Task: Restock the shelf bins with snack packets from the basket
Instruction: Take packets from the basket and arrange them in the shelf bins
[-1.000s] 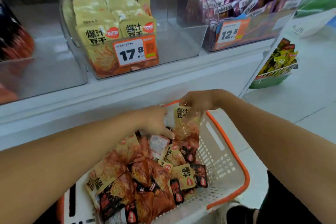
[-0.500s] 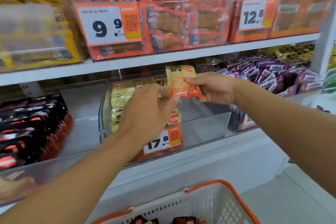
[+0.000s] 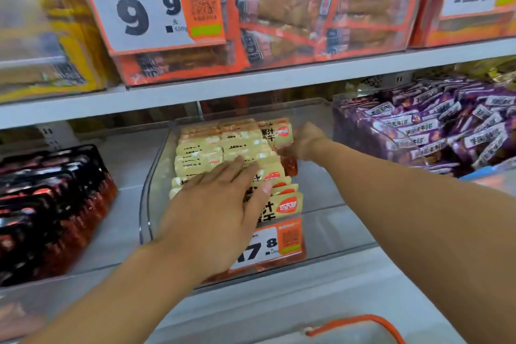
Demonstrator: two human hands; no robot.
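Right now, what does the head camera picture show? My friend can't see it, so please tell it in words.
A person's right hand slots a yellow snack packet into the back of a clear shelf bin, while the left hand lies flat on the packet rows already inside. A 17.8 price tag fronts the bin; black packets sit left, purple packets right.

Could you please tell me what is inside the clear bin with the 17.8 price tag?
The clear bin holds rows of yellow packets. The left hand covers the front ones; the right hand holds one packet at the back.
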